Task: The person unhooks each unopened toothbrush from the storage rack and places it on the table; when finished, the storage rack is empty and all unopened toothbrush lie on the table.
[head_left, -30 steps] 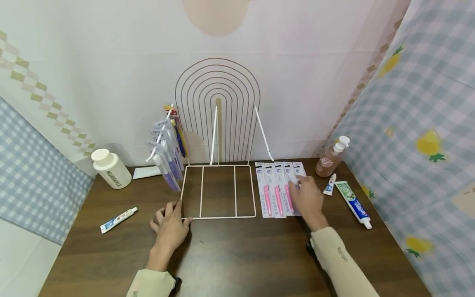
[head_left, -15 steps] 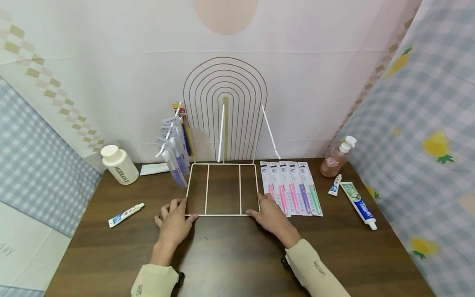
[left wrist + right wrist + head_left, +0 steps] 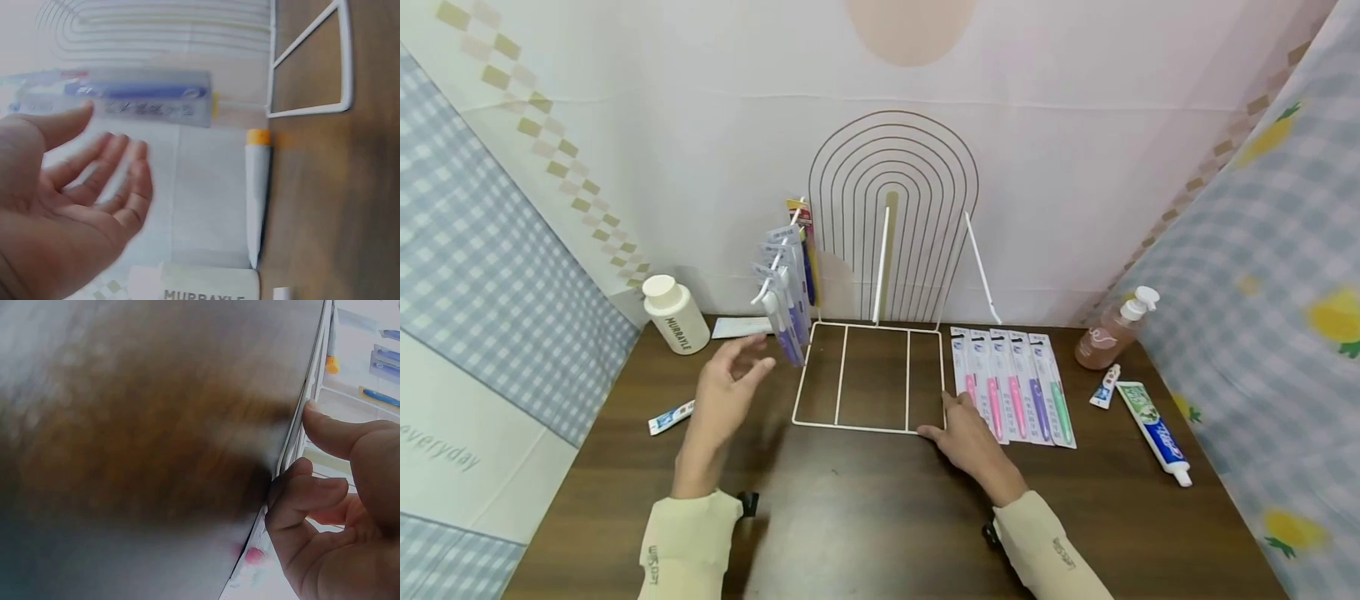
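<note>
My left hand is raised over the table with its fingers apart and nothing in them. It is just left of packaged toothbrushes hanging on the left prong of a white wire rack. In the left wrist view, one hanging toothbrush pack lies beyond the thumb. My right hand holds the rack's front right corner, thumb at the front bar and forefinger along the side bar. Close by its fingers, several packaged toothbrushes with pink, purple and green handles lie in a row.
A white bottle and a small toothpaste tube are at the left. An orange-capped white tube lies behind the left hand. On the right stand a pump bottle, a small tube and a larger toothpaste tube.
My right hand has left the toothbrush row and come to the rack's right corner. My left hand has let go of the left corner and risen towards the hanging packs.
</note>
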`<state>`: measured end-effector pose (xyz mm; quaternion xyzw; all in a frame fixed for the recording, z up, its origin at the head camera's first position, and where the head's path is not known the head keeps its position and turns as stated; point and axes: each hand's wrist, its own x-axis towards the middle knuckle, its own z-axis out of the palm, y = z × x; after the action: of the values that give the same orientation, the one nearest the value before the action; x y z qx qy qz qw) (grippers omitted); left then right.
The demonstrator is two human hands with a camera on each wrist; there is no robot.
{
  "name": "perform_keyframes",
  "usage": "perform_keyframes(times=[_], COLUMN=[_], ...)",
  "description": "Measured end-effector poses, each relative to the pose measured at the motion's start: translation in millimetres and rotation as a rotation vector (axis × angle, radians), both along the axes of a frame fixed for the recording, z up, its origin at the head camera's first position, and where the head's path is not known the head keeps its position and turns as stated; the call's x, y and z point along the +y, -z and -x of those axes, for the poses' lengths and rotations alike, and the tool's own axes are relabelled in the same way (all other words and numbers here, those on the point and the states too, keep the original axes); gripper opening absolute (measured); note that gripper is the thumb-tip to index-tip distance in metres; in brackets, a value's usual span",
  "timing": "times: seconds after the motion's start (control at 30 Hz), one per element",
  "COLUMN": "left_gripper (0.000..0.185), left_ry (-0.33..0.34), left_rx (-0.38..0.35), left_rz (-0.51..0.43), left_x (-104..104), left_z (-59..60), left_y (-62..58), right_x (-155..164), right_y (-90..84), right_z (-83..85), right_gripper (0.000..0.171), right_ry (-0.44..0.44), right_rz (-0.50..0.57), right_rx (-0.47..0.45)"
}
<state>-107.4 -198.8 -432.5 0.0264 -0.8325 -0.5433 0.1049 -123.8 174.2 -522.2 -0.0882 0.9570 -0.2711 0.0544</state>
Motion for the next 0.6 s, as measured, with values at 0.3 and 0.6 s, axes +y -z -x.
perform_keyframes(times=[0.3,0.6], left_gripper=[0.035,0.012], left_ry=[0.068,0.0], left_rx=[0.229,0.229], left_rz=[-0.225,-0.216], left_x=[-4.6,-0.7], left_z=[23.3,29.8], left_y=[-10.2,-16.8], right_x=[-4.8,0.2], right_y=[-11.9,12.9], right_z=[-8.9,-2.3], right_gripper=[0.085,0.086], right_ry=[0.037,0.01], right_rz=[-0.028,-0.03], right_rx=[-0.049,0.036])
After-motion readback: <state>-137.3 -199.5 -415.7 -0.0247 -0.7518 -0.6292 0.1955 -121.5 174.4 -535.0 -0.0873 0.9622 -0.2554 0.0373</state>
